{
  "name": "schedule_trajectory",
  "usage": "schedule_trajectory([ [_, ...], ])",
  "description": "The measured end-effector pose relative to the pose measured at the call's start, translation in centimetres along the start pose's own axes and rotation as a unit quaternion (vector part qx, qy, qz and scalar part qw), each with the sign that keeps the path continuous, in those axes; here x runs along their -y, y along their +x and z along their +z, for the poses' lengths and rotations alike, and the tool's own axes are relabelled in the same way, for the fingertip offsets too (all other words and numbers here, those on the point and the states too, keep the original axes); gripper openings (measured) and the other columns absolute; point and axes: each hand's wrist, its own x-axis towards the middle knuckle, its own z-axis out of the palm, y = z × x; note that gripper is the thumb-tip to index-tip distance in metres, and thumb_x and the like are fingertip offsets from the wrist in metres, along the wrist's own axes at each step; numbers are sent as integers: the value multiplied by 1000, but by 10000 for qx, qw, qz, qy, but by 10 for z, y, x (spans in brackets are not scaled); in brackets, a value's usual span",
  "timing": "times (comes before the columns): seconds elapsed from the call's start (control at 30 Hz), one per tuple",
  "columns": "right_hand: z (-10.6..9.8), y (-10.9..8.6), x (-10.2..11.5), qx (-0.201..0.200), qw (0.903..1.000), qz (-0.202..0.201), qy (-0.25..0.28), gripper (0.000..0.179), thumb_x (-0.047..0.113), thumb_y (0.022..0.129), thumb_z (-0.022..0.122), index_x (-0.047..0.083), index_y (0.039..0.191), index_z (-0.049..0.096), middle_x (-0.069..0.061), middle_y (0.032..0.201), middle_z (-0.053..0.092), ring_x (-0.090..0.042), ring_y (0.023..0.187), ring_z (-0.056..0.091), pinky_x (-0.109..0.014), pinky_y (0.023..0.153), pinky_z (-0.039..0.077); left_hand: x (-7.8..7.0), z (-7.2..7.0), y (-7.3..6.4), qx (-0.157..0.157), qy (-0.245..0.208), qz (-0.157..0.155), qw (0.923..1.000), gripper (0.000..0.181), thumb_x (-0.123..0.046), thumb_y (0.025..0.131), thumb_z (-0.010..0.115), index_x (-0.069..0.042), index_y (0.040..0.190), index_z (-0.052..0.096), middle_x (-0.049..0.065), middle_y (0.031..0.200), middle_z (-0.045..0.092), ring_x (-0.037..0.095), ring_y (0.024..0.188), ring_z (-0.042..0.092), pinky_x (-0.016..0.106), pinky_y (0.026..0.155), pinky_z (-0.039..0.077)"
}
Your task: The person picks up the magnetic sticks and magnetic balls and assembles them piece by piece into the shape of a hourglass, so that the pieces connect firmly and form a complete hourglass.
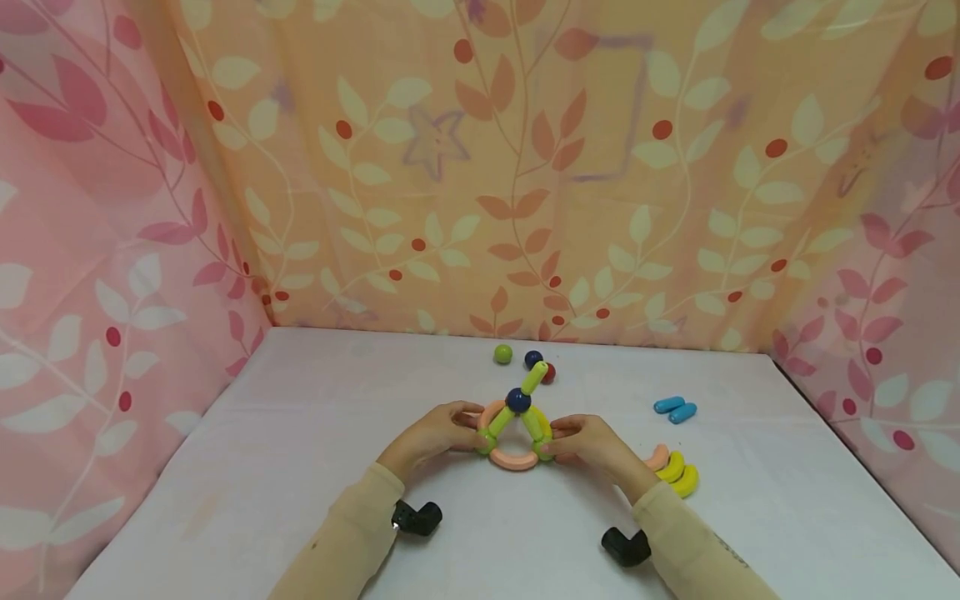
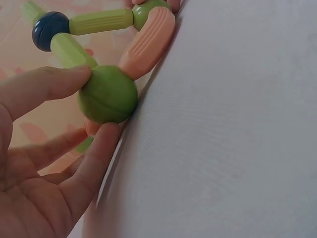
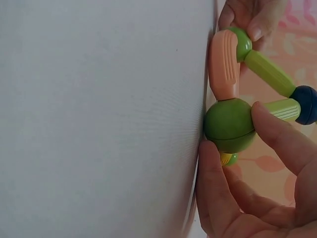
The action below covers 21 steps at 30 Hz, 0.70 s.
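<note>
A toy frame of rods and balls stands on the table between the two hands. My left hand (image 1: 438, 432) pinches its left green ball (image 2: 108, 96) between thumb and fingers. On the other side, my right hand (image 1: 596, 447) grips the right green ball (image 3: 229, 125) the same way. A curved orange rod (image 1: 513, 460) joins these balls along the front, and a curved yellow rod (image 1: 539, 420) shows behind at the right. Straight light-green rods slant up from both balls to a dark blue ball (image 1: 517, 401). Another light-green rod (image 1: 534, 378) sticks up from it, tilted right.
Behind the frame lie a loose green ball (image 1: 503, 354), a blue ball (image 1: 533, 359) and a red ball (image 1: 550, 374). Two blue rods (image 1: 682, 413) lie to the right. Curved yellow pieces (image 1: 685, 482) and an orange one (image 1: 657, 457) sit beside the right forearm. Patterned cloth (image 1: 375, 208) encloses the white table (image 1: 300, 392).
</note>
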Motion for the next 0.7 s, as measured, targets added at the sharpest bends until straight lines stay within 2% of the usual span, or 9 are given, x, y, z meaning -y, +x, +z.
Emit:
schedule_trajectory([
  [0.17, -3, 2, 1, -184, 9995, 51, -257, 55, 18, 78, 84, 0, 126, 65, -13, 117, 70, -16, 96, 65, -30, 83, 59, 1, -2, 1, 84, -62, -42, 9999, 57, -13, 81, 80, -5, 132, 56, 10, 115, 66, 16, 94, 66, 30, 86, 56],
  [0.33, -6, 3, 1, -64, 9995, -58, -300, 49, 17, 84, 79, -3, 127, 64, -16, 119, 70, -16, 94, 67, -33, 87, 59, 3, 1, 4, -20, -307, 25, 9995, 49, -10, 87, 74, 1, 130, 55, 14, 113, 66, 15, 86, 66, 30, 80, 59],
  [0.53, -7, 2, 0, -4, 9994, 7, -338, 47, 20, 83, 81, -4, 121, 67, -13, 112, 71, -15, 85, 68, -31, 80, 61, 4, 6, 6, -190, -372, 5, 9991, 47, -8, 91, 71, 1, 134, 55, 14, 115, 63, 15, 86, 66, 29, 78, 61],
  [0.7, -9, 4, 0, -114, 9990, 23, -442, 45, 23, 82, 82, -1, 119, 69, -12, 113, 71, -17, 92, 65, -30, 81, 60, 4, 5, 7, -203, -368, -49, 9991, 42, -8, 90, 71, 0, 129, 58, 13, 110, 65, 15, 85, 66, 30, 78, 61],
])
